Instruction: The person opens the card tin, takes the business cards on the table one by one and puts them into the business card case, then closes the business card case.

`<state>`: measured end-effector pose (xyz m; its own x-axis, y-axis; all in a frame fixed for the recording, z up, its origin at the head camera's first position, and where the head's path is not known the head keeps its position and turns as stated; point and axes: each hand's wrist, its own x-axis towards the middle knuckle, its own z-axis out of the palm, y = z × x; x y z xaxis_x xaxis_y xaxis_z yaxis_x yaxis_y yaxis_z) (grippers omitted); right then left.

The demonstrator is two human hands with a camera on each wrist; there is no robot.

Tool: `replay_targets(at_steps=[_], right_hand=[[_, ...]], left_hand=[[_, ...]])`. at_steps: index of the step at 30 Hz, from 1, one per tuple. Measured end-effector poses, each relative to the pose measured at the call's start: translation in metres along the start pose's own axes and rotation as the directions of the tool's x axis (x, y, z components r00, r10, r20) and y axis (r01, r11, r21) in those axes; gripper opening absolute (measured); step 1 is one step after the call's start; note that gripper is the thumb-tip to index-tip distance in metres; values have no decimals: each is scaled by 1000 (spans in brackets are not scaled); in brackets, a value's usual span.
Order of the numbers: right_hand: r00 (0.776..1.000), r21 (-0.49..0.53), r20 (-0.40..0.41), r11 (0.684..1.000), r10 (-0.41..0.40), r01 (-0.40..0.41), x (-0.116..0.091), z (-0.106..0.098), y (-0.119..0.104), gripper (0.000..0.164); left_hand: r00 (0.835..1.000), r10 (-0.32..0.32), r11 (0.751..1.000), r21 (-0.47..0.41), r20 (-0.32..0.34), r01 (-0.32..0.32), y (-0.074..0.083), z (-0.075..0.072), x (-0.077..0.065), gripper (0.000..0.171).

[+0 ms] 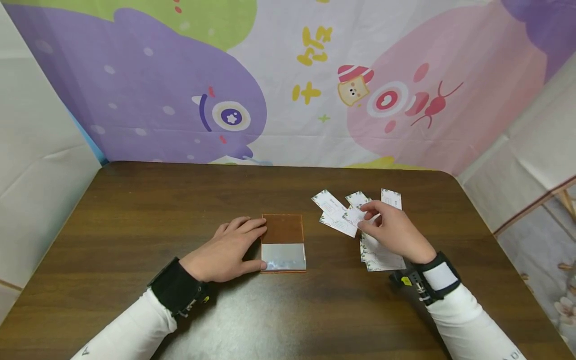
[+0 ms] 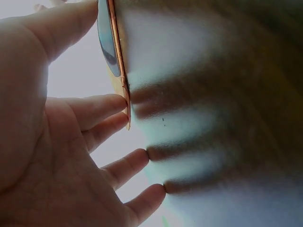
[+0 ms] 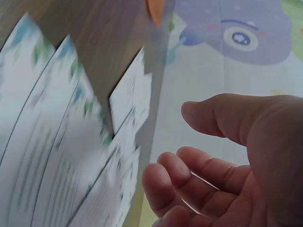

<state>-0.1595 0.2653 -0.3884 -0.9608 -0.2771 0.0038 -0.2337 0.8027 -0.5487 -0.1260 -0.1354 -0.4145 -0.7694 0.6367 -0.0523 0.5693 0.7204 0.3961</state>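
A brown card holder (image 1: 282,229) lies opened out on the table, with a shiny silvery panel (image 1: 284,257) across its near half. My left hand (image 1: 227,254) rests at its left side, fingers spread; in the left wrist view the thumb and two fingertips meet the holder's edge (image 2: 124,90). To the right, my right hand (image 1: 398,232) hovers over several white printed cards (image 1: 386,259) with leafy corners. Its fingers are loosely bent, and the right wrist view shows a gap between thumb and fingers, nothing held. The hand hides part of the cards.
More cards (image 1: 330,204) fan out left of my right hand, and one card (image 1: 391,198) lies beyond it. The brown wooden table (image 1: 180,195) ends at a cartoon-printed cloth (image 1: 288,135) at the back. Pale cloth (image 1: 45,150) hangs at the left side.
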Motion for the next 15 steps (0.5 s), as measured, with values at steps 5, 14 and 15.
replay_targets(at_steps=[5, 14, 15], right_hand=[[999, -51, -19, 998, 34, -35, -5, -5, 12, 40], [995, -117, -10, 989, 95, -96, -12, -12, 29, 45], [996, -123, -12, 988, 93, -94, -13, -12, 31, 45]], left_hand=[[1000, -3, 1000, 0, 1, 3, -1, 1, 0, 80], [1000, 2, 1000, 0, -4, -2, -1, 1, 0, 81], [1000, 2, 1000, 1, -5, -2, -1, 1, 0, 81]])
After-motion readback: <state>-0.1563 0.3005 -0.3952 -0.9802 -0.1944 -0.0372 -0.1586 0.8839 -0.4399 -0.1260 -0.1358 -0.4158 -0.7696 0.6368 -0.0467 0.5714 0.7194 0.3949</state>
